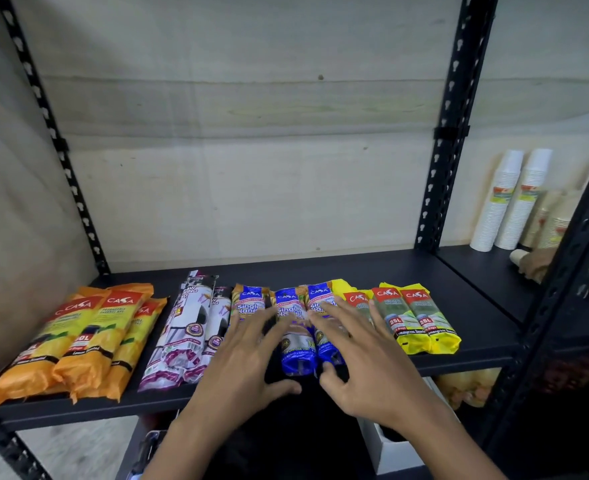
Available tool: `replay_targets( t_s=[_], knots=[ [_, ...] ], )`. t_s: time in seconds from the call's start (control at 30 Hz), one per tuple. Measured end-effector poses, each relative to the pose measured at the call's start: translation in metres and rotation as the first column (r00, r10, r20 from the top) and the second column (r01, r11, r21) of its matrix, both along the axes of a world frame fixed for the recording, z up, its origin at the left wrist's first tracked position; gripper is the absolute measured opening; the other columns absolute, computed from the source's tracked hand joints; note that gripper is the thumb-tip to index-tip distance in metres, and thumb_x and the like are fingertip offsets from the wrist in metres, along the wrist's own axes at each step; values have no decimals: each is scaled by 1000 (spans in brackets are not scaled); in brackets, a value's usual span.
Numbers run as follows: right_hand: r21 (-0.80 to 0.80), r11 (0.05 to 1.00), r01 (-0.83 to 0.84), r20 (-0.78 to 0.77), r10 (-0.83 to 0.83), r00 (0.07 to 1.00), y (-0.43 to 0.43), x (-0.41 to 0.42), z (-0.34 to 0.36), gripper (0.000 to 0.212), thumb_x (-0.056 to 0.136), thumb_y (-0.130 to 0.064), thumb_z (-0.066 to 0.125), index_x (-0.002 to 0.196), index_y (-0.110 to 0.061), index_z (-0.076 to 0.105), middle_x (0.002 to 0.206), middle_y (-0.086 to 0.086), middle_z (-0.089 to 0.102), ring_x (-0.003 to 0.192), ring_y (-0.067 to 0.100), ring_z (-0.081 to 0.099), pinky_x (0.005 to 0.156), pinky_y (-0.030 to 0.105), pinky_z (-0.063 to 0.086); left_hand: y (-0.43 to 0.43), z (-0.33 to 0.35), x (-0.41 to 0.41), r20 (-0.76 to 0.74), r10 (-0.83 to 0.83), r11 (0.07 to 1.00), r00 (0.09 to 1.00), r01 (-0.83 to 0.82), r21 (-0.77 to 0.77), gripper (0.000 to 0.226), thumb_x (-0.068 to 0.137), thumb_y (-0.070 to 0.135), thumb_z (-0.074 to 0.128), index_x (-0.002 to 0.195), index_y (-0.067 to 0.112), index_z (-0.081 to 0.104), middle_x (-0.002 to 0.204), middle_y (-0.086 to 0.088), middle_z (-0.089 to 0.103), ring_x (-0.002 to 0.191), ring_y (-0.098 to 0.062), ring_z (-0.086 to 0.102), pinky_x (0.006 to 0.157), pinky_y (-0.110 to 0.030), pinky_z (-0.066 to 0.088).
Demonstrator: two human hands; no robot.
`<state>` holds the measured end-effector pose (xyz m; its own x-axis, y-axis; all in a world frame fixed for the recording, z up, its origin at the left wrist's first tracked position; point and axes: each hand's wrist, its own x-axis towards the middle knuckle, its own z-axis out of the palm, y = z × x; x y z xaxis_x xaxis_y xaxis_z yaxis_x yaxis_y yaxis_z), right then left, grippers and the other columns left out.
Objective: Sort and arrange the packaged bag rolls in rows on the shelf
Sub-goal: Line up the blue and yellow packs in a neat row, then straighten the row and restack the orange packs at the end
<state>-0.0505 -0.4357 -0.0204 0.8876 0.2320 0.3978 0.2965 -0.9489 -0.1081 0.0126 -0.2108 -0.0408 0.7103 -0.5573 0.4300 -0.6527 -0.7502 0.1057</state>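
Packaged bag rolls lie side by side on the black shelf [466, 299]. From left to right: orange packs [88, 337], white and purple packs [189, 327], blue packs [295, 341], yellow packs [421, 320]. My left hand [248, 365] lies flat with fingers spread over the left blue packs. My right hand [359, 355] rests spread on the right blue pack, thumb at its front end. Neither hand grips a pack.
Black perforated shelf posts [449, 133] stand at both sides. Stacks of white paper cups [508, 199] stand on the neighbouring shelf at the right. A white box [386, 445] sits below the shelf. Bare shelf surface lies behind the packs.
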Motion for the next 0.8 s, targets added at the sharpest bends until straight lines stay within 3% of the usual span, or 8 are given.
replay_targets(
  t_s=[0.1, 0.23, 0.3, 0.37, 0.5, 0.67, 0.8],
  knots=[
    [36, 999, -14, -22, 14, 1000, 13, 11, 4, 67, 94, -60, 38, 155, -38, 22, 164, -12, 17, 152, 7, 4, 124, 34, -2, 20, 2, 6, 34, 97, 989, 995, -100, 110, 112, 61, 83, 58, 153, 26, 27, 154, -7, 35, 143, -28, 30, 116, -46, 13],
    [-9, 1000, -23, -116, 21, 993, 24, 24, -1, 72, 95, -68, 35, 156, -38, 13, 167, -6, 6, 154, 18, 2, 124, 39, 0, 32, 3, 14, 234, 173, 919, 957, -243, 311, 100, 49, 82, 70, 127, 20, 62, 126, -10, 65, 114, -32, 63, 98, -46, 35],
    [-30, 999, -30, -151, 25, 988, 26, 25, -3, 73, 94, -71, 32, 156, -39, 12, 168, -5, 3, 154, 21, 1, 123, 41, -1, 33, 2, 18, 276, 149, 929, 949, -230, 290, 90, 50, 70, 80, 122, 19, 66, 119, -9, 69, 103, -29, 69, 99, -51, 40],
    [-63, 997, -34, -188, 22, 982, 25, 24, -4, 78, 92, -76, 30, 157, -38, 10, 168, -3, 5, 154, 21, 1, 122, 41, -3, 28, 3, 16, 328, 161, 928, 931, -256, 270, 82, 45, 58, 90, 114, 18, 72, 109, -6, 73, 95, -29, 71, 90, -49, 51],
    [-117, 993, -31, -181, 10, 983, 19, 26, -3, 76, 94, -69, 38, 157, -32, 17, 165, 1, 20, 153, 20, 9, 123, 43, -1, 21, 4, 9, 310, 169, 958, 936, -231, 173, 73, 44, 50, 93, 108, 21, 73, 107, 0, 74, 98, -35, 70, 71, -39, 59],
    [-72, 997, -41, -134, 31, 990, 19, 27, -6, 72, 95, -56, 51, 155, -24, 28, 163, -3, 28, 152, 18, 16, 120, 34, -2, 13, 0, 0, 196, 162, 982, 967, -178, 66, 70, 47, 49, 92, 110, 25, 72, 109, 4, 73, 96, -24, 71, 75, -33, 58],
    [-6, 1000, -14, -110, 13, 994, 23, 28, -10, 68, 93, -51, 57, 150, -21, 36, 158, 0, 38, 150, 23, 23, 121, 37, 15, 11, -7, -3, 113, 177, 982, 978, -182, 40, 69, 52, 50, 90, 114, 26, 71, 115, 2, 71, 99, -27, 71, 81, -38, 57]
  ],
)
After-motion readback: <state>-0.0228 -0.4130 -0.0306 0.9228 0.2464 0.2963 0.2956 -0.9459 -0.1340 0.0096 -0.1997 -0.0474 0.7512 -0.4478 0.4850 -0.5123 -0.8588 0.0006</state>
